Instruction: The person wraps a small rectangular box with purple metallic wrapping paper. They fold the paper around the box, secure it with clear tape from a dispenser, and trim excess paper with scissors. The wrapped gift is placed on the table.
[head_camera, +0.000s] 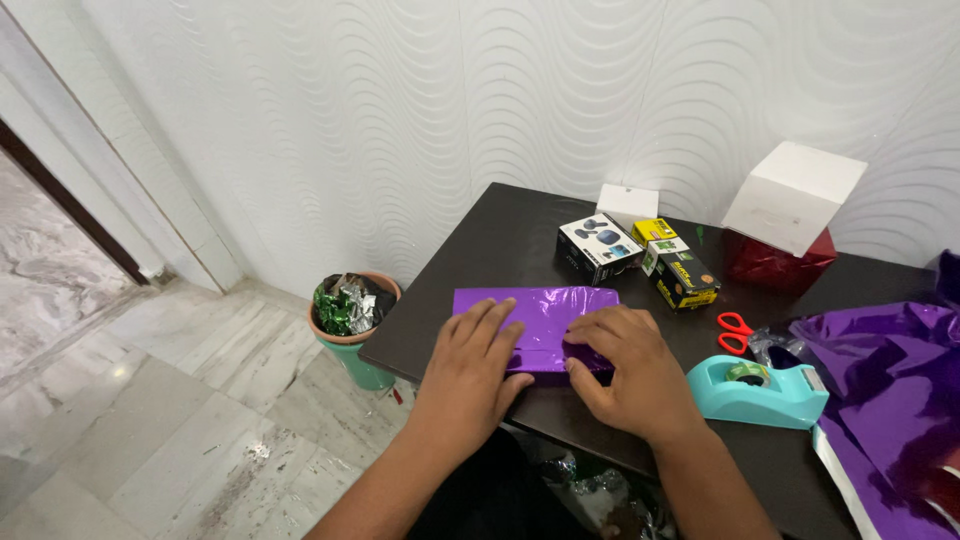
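A flat parcel in shiny purple wrapping foil (545, 310) lies near the front left corner of a dark table (500, 235). My left hand (472, 365) rests flat on its left part, fingers spread. My right hand (628, 370) presses down on its right front part, fingers together and thumb at the near edge. Neither hand grips anything.
A teal tape dispenser (758, 392) stands right of my right hand, red-handled scissors (735, 332) behind it. Small boxes (640, 252), a white box on a red one (790, 215) and loose purple foil (890, 380) fill the back and right. A bin of foil scraps (352, 318) stands on the floor, left.
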